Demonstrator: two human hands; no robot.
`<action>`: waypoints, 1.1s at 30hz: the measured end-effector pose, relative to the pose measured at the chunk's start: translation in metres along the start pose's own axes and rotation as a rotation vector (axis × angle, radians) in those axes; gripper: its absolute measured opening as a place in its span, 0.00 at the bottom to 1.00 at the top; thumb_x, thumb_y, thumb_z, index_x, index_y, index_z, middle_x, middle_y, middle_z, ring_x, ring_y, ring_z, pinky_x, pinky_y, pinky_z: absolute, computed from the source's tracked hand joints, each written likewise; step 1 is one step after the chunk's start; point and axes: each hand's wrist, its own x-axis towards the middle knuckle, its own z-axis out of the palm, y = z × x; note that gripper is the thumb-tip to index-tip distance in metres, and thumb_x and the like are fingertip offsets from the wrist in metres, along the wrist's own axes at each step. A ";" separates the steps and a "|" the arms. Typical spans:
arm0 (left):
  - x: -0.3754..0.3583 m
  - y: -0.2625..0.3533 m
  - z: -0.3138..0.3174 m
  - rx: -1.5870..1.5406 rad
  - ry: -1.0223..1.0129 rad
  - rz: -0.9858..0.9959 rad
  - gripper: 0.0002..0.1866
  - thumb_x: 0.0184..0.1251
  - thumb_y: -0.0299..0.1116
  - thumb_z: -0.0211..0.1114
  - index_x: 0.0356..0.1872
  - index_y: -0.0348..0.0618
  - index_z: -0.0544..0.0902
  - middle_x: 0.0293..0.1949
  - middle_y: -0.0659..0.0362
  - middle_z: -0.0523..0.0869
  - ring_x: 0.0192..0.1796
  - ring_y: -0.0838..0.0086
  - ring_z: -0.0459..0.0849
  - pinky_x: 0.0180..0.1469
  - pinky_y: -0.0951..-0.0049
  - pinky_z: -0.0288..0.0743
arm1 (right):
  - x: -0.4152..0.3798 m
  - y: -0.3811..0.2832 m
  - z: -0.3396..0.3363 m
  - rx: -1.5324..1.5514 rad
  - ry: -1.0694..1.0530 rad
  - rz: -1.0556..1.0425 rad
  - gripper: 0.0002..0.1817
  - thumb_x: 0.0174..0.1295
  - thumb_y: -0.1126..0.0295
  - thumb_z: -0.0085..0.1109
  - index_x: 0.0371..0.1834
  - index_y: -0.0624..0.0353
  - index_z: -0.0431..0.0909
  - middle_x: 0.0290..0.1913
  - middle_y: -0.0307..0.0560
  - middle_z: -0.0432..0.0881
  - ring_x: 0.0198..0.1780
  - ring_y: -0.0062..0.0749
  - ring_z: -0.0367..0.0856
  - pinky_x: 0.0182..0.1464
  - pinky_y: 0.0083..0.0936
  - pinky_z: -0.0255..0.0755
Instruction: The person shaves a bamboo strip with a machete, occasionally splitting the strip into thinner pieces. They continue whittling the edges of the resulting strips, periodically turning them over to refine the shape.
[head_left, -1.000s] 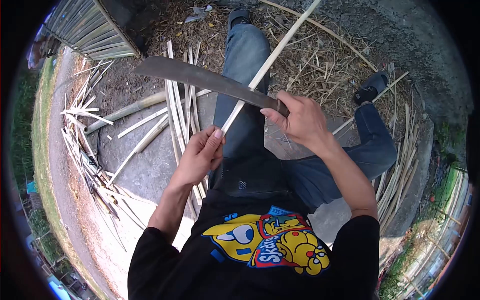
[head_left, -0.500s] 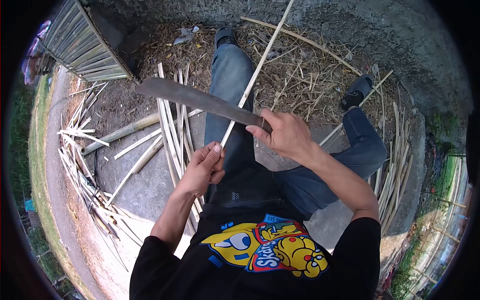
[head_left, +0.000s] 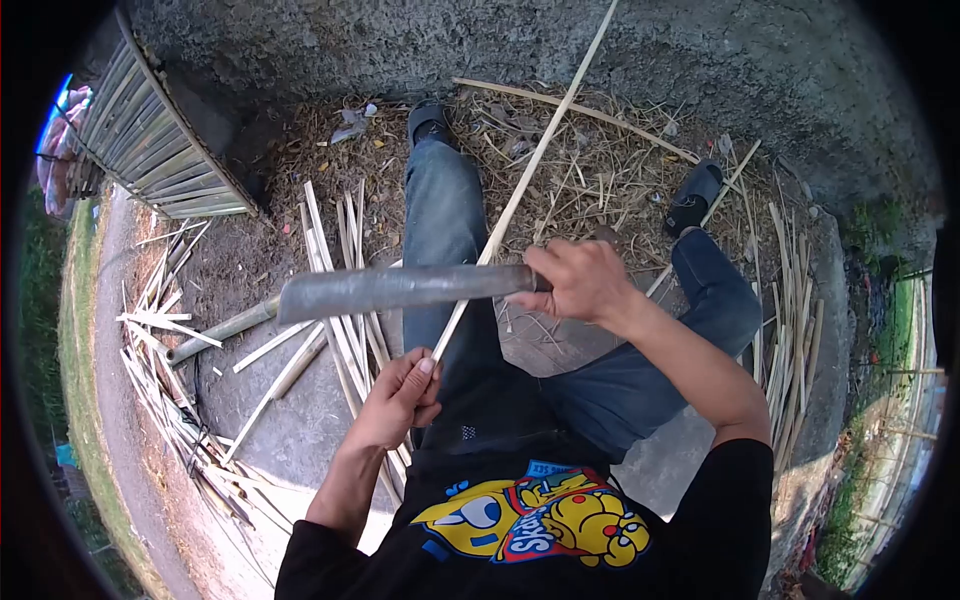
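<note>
My left hand [head_left: 402, 397] is closed around the near end of a long, pale bamboo strip [head_left: 533, 166], thumb laid along the top. The strip slants away over my left thigh, its far end up against the wall. My right hand [head_left: 583, 282] is wrapped round the handle of a machete [head_left: 400, 291]. Its broad, dark blade points left and crosses over the strip a little beyond my left hand, covering a short stretch of it. The blade is slightly blurred.
Split bamboo strips lie in piles at left [head_left: 160, 370] and right [head_left: 795, 330]. A bamboo pole [head_left: 225, 330] rests on the ground at left. Shavings [head_left: 590, 190] litter the ground between my feet. A rough wall [head_left: 400, 50] stands ahead, a bamboo slat panel [head_left: 155, 130] at upper left.
The machete has swung from slanting up-left to nearly level, its blade lower and its flat face more visible. My left hand still grips the strip. The view has shifted slightly.
</note>
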 end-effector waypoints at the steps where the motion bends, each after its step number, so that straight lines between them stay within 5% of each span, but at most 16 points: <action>1: -0.013 0.003 -0.004 0.004 0.028 -0.017 0.16 0.85 0.43 0.47 0.36 0.44 0.70 0.21 0.70 0.58 0.18 0.85 0.50 0.20 0.80 0.49 | 0.006 0.028 -0.004 -0.038 0.093 0.082 0.31 0.67 0.33 0.51 0.36 0.54 0.78 0.19 0.52 0.81 0.23 0.52 0.85 0.25 0.45 0.78; 3: -0.019 0.004 -0.010 0.053 0.036 -0.046 0.16 0.85 0.43 0.48 0.37 0.44 0.70 0.21 0.69 0.59 0.18 0.85 0.51 0.20 0.80 0.50 | 0.018 0.078 -0.022 -0.152 0.023 0.436 0.30 0.69 0.36 0.52 0.33 0.55 0.78 0.17 0.49 0.78 0.21 0.49 0.82 0.24 0.44 0.75; 6: -0.003 -0.001 -0.008 0.050 0.019 -0.040 0.15 0.85 0.42 0.48 0.36 0.44 0.70 0.22 0.70 0.58 0.19 0.85 0.50 0.20 0.80 0.49 | 0.019 0.059 -0.023 -0.019 0.028 0.465 0.30 0.71 0.37 0.51 0.33 0.57 0.78 0.14 0.50 0.76 0.20 0.50 0.82 0.24 0.45 0.74; 12: 0.007 0.001 0.001 0.082 -0.062 -0.031 0.15 0.85 0.41 0.49 0.37 0.43 0.70 0.22 0.70 0.58 0.20 0.85 0.50 0.21 0.79 0.48 | -0.021 -0.006 0.003 -0.097 0.125 -0.172 0.30 0.66 0.32 0.54 0.32 0.51 0.78 0.21 0.48 0.80 0.21 0.47 0.84 0.23 0.42 0.77; 14: -0.019 -0.004 -0.022 0.093 -0.069 -0.052 0.16 0.85 0.42 0.49 0.36 0.42 0.70 0.21 0.70 0.58 0.20 0.85 0.51 0.21 0.79 0.48 | -0.008 0.073 -0.018 -0.122 0.116 0.231 0.33 0.67 0.30 0.48 0.32 0.51 0.78 0.20 0.47 0.79 0.21 0.45 0.84 0.25 0.42 0.77; 16: -0.047 -0.007 -0.046 0.109 -0.057 -0.068 0.16 0.84 0.42 0.50 0.36 0.41 0.71 0.20 0.70 0.60 0.20 0.86 0.54 0.21 0.79 0.49 | -0.001 0.169 -0.053 -0.106 0.190 0.802 0.37 0.73 0.35 0.45 0.37 0.64 0.82 0.27 0.59 0.85 0.33 0.57 0.86 0.35 0.49 0.76; 18: -0.065 -0.011 -0.064 0.352 -0.071 -0.123 0.17 0.83 0.40 0.53 0.33 0.41 0.72 0.20 0.71 0.64 0.20 0.85 0.59 0.23 0.79 0.54 | -0.023 0.264 -0.061 -0.260 0.352 0.860 0.38 0.75 0.38 0.43 0.36 0.68 0.83 0.30 0.66 0.85 0.37 0.65 0.83 0.41 0.48 0.75; 20: -0.056 -0.008 -0.063 0.459 -0.037 -0.028 0.16 0.82 0.38 0.55 0.32 0.40 0.74 0.19 0.69 0.70 0.21 0.84 0.65 0.24 0.77 0.60 | -0.036 0.285 -0.061 -0.111 0.477 0.989 0.36 0.73 0.36 0.47 0.43 0.65 0.85 0.22 0.50 0.80 0.21 0.33 0.80 0.27 0.31 0.71; 24: -0.007 0.012 -0.022 0.881 0.290 0.237 0.12 0.80 0.33 0.55 0.37 0.36 0.78 0.21 0.61 0.80 0.23 0.80 0.77 0.28 0.74 0.69 | -0.025 0.151 -0.054 0.509 0.535 1.054 0.36 0.74 0.38 0.49 0.29 0.67 0.78 0.24 0.50 0.79 0.22 0.37 0.79 0.30 0.37 0.73; 26: 0.024 0.020 -0.013 1.017 0.397 0.388 0.09 0.78 0.31 0.57 0.38 0.35 0.78 0.22 0.57 0.83 0.23 0.76 0.80 0.28 0.74 0.70 | -0.022 0.108 -0.034 0.683 0.498 0.824 0.33 0.73 0.39 0.53 0.28 0.64 0.76 0.20 0.42 0.74 0.18 0.25 0.73 0.24 0.33 0.68; 30: 0.067 0.026 0.006 1.024 0.469 0.573 0.06 0.75 0.28 0.60 0.38 0.35 0.78 0.22 0.55 0.85 0.21 0.73 0.80 0.26 0.72 0.69 | -0.009 0.028 -0.008 0.266 0.186 0.539 0.29 0.71 0.40 0.55 0.32 0.59 0.77 0.16 0.45 0.74 0.19 0.35 0.78 0.23 0.38 0.70; 32: 0.078 0.029 0.019 1.041 0.555 0.643 0.06 0.71 0.28 0.64 0.35 0.38 0.77 0.22 0.49 0.85 0.24 0.53 0.86 0.27 0.60 0.75 | -0.005 -0.012 0.001 0.141 0.039 0.468 0.30 0.70 0.38 0.55 0.35 0.58 0.77 0.18 0.51 0.78 0.24 0.47 0.84 0.26 0.43 0.74; 33: 0.085 0.026 0.019 1.081 0.604 0.725 0.07 0.69 0.28 0.66 0.35 0.38 0.77 0.22 0.48 0.84 0.22 0.53 0.85 0.25 0.59 0.74 | -0.005 -0.029 0.007 0.163 0.007 0.421 0.30 0.69 0.37 0.54 0.36 0.57 0.77 0.19 0.52 0.80 0.26 0.51 0.85 0.26 0.45 0.75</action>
